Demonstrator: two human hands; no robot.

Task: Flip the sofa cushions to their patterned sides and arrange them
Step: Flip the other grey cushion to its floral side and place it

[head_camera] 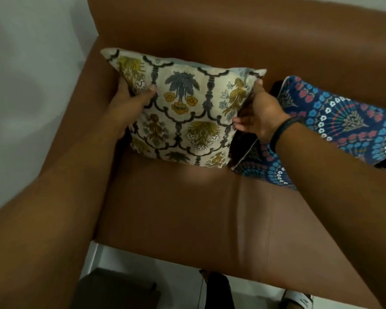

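Fingers (pixel 152 87) of left hand (pixel 129 97) and right hand (pixel 257 112) clasp cream floral cushion (pixel 183 112) by its sides, pattern up, in brown sofa (pixel 187 208) corner. Adjacent right, touching: blue patterned cushion (pixel 343 121). Right wrist: black band (pixel 282 130).

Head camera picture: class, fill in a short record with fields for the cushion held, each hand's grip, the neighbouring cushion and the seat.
held: cream floral-patterned square cushion, patterned side facing the camera
left hand: grip on cushion's left edge
right hand: grip on cushion's right edge
neighbour: blue floral-patterned cushion, to the right, pattern showing
seat: brown leather sofa
wrist: black band on right
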